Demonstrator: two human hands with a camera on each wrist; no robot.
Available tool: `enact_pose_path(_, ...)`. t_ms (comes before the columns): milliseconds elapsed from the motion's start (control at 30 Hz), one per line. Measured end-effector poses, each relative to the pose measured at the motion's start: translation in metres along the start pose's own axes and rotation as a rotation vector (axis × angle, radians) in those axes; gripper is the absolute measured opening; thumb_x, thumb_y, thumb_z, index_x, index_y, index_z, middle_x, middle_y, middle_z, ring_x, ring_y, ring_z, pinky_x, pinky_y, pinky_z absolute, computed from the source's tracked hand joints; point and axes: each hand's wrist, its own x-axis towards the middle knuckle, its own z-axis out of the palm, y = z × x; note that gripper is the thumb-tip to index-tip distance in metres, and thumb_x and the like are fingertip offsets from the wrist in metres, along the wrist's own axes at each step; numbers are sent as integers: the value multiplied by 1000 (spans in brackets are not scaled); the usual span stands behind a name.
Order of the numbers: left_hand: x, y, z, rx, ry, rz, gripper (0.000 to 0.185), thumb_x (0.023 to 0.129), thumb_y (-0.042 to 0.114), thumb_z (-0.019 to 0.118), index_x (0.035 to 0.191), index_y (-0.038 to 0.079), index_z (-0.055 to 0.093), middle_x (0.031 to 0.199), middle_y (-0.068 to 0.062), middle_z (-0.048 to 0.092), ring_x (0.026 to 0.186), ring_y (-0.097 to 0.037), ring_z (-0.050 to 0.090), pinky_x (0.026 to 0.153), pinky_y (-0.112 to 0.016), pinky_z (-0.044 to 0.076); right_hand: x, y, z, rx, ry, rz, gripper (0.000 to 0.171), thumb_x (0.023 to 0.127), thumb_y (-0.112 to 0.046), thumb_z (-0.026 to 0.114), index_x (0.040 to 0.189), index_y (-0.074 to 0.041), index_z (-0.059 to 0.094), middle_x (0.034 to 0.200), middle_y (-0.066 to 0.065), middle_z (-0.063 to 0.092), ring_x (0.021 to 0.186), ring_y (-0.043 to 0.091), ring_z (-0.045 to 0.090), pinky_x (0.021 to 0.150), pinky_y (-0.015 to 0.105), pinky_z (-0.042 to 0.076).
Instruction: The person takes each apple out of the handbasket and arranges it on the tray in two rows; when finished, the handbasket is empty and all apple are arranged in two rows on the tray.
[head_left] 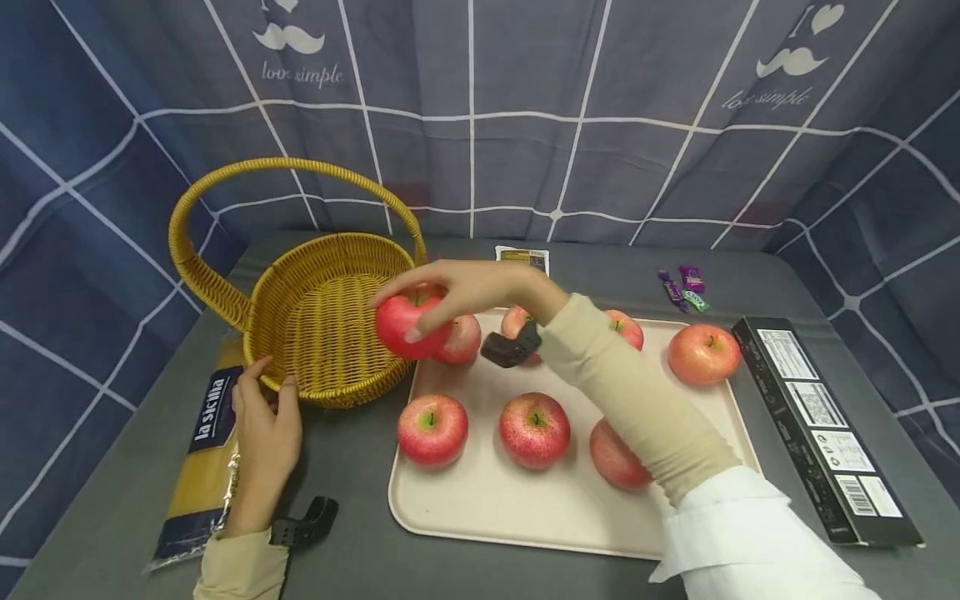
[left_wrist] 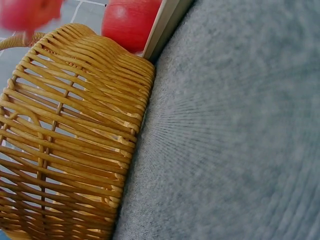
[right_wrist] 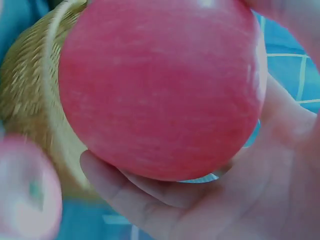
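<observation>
My right hand grips a red apple, with fingers over its top and the thumb on the near side. The apple hangs in the air close to the right rim of a yellow wicker basket; in the right wrist view, it covers much of the basket. My left hand holds the basket's near-left rim by thumb and fingers. The left wrist view shows the woven wall but no fingers. Several apples, among them a speckled one, lie on a cream tray right of the basket.
A yellow-and-blue "la sicilia" packet lies left of the basket. Right of the tray is a long black box. Small wrapped candies and a flat sachet lie at the back. The basket's tall handle arches above it.
</observation>
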Motion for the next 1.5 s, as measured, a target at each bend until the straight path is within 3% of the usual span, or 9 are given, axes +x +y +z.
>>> enact_pose_path(167, -2, 0, -1, 1, -5, 5, 43, 94, 24, 39, 136, 12, 34, 107, -15, 39, 87, -15, 35, 72, -24, 31, -86, 1, -5, -121, 92, 74, 53, 79, -31, 68, 128, -34, 48, 127, -15, 47, 114, 5, 45, 98, 29, 38)
enact_pose_path(300, -4, -1, -2, -1, -7, 0, 43, 94, 24, 38, 136, 12, 33, 108, -14, 38, 84, -12, 34, 73, -25, 31, -158, 16, 5, -130, 176, 150, 52, 79, -26, 68, 128, -30, 49, 127, -10, 46, 114, 8, 43, 92, 27, 42)
enact_pose_path(533, -7, -1, -3, -7, -5, -4, 44, 95, 23, 37, 136, 10, 33, 108, -15, 38, 86, -15, 34, 74, -27, 31, -270, 51, 49, -158, 394, 256, 55, 77, -15, 70, 128, -17, 50, 126, -9, 46, 114, 0, 40, 83, 20, 46)
enact_pose_path(700, -9, -1, -4, -9, -11, -2, 44, 95, 22, 36, 136, 7, 32, 108, -16, 38, 89, -19, 35, 75, -25, 31, -324, 66, 88, -138, 528, 376, 56, 77, -10, 69, 128, -15, 48, 125, -12, 47, 108, -6, 42, 79, 15, 44)
enact_pose_path(900, -9, 1, -3, -5, -19, 1, 44, 95, 23, 37, 136, 8, 32, 108, -15, 38, 92, -19, 37, 74, -23, 31, -352, 79, 126, -176, 620, 459, 57, 75, -10, 70, 128, -14, 48, 124, -18, 44, 106, -11, 40, 75, 13, 43)
enact_pose_path(1067, -9, 3, -3, -27, -47, -11, 45, 95, 24, 36, 137, 8, 30, 127, -21, 36, 112, -30, 36, 84, -43, 36, -354, 81, 144, -171, 681, 540, 70, 73, -15, 73, 134, -16, 41, 122, -19, 40, 103, -11, 39, 76, 12, 41)
enact_pose_path(1167, -8, 3, -2, -38, -53, -14, 46, 95, 25, 36, 137, 8, 30, 131, -22, 34, 114, -33, 34, 85, -51, 34, -353, 80, 151, -182, 713, 568, 76, 71, -17, 75, 137, -17, 38, 120, -21, 38, 101, -12, 39, 74, 13, 42)
enact_pose_path(1500, -8, 8, -4, -45, -88, -13, 49, 96, 27, 36, 140, 8, 25, 135, -23, 32, 120, -36, 33, 89, -54, 33, -351, 76, 167, -217, 747, 515, 89, 69, -15, 77, 142, -13, 26, 133, -22, 27, 109, -14, 31, 81, 3, 30)
